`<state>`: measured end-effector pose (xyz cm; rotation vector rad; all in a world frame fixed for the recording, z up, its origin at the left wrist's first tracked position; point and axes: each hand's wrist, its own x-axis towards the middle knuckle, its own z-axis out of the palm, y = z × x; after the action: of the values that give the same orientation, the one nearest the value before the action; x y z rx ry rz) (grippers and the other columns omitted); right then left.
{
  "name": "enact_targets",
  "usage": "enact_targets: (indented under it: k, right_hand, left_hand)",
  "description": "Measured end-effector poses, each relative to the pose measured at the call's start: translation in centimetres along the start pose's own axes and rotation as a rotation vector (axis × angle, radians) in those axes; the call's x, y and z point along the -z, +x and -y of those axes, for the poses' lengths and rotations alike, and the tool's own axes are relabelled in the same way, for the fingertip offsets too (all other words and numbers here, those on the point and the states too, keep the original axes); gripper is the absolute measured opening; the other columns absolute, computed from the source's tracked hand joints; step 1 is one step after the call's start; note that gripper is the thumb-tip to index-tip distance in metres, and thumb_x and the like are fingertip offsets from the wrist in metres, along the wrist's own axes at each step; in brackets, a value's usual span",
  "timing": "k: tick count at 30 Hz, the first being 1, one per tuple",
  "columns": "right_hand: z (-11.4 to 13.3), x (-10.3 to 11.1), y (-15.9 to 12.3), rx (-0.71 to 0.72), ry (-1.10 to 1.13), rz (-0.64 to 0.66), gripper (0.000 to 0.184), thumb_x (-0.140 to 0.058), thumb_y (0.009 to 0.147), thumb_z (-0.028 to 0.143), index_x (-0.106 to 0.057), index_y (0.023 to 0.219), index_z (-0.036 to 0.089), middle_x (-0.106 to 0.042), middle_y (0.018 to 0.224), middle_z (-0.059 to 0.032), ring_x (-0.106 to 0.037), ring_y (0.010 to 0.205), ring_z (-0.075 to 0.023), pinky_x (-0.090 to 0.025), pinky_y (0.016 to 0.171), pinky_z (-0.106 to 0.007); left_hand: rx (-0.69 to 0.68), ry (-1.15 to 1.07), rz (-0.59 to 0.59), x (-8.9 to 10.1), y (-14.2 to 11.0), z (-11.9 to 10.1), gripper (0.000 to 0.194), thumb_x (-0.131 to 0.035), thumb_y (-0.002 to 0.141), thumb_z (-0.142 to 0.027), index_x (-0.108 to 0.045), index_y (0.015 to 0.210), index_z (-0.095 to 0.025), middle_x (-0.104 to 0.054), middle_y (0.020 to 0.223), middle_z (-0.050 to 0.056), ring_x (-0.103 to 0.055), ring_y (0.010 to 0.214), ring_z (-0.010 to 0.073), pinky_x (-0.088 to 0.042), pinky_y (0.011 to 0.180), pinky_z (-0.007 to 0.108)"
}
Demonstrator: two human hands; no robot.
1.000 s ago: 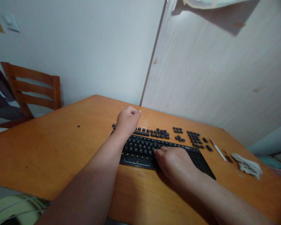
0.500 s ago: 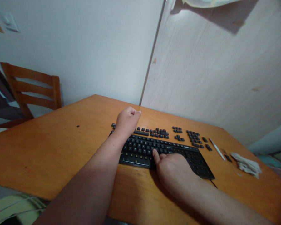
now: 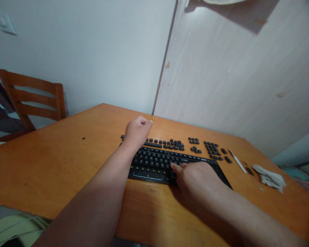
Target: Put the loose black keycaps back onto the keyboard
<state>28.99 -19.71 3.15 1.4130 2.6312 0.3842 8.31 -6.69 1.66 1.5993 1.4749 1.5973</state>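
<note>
My left hand (image 3: 137, 127) is closed in a fist above the far left part of the keyboard; whatever it may hold is hidden inside the fingers. My right hand (image 3: 195, 176) rests over the right part of the black keyboard (image 3: 148, 177). Its index finger is stretched out with the tip on the keys, and the other fingers are curled under, partly hidden. Keys fill the upper left rows, while the lower rows show bare key seats. Behind the keyboard lie loose black keycaps (image 3: 175, 144) in groups, with a long space bar keycap (image 3: 153, 145) among them.
More keycaps (image 3: 212, 149) sit at the right, beside a white pen-like stick (image 3: 238, 161), a small dark tool (image 3: 249, 170) and a crumpled cloth (image 3: 270, 177). A tiny black piece (image 3: 83, 138) lies on the wooden table (image 3: 67, 161). A chair (image 3: 36, 97) stands left.
My right index fingertip has shifted slightly to the right along the keys. The left fist keeps its closed pose, and the view has moved a little.
</note>
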Motion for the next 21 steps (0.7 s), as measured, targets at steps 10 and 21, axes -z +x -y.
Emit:
enact_targets:
  k: [10,21]
  right_hand:
    - [0.49,-0.11,0.5,0.026,0.059,0.015,0.028,-0.051,0.087,0.021,-0.07,0.106,0.022,-0.073,0.08,-0.0033,-0.066,0.063,-0.0198,-0.037,0.052,-0.031]
    - [-0.11,0.38,0.14,0.009,0.134,-0.019,0.024,-0.051,0.085,0.02,-0.071,0.096,0.024,-0.074,0.082,-0.0015,-0.067,0.068,-0.0187,-0.039,0.058,-0.029]
  left_hand:
    - [-0.034,0.049,0.004,-0.04,-0.19,0.05,0.031,-0.061,0.081,-0.045,-0.054,0.064,-0.019,-0.05,0.058,-0.003,-0.044,0.057,0.013,-0.032,0.056,0.026]
    - [-0.038,0.058,-0.003,-0.07,-0.21,0.28,0.031,-0.06,0.081,-0.045,-0.054,0.065,-0.019,-0.051,0.057,-0.003,-0.046,0.057,0.013,-0.032,0.055,0.025]
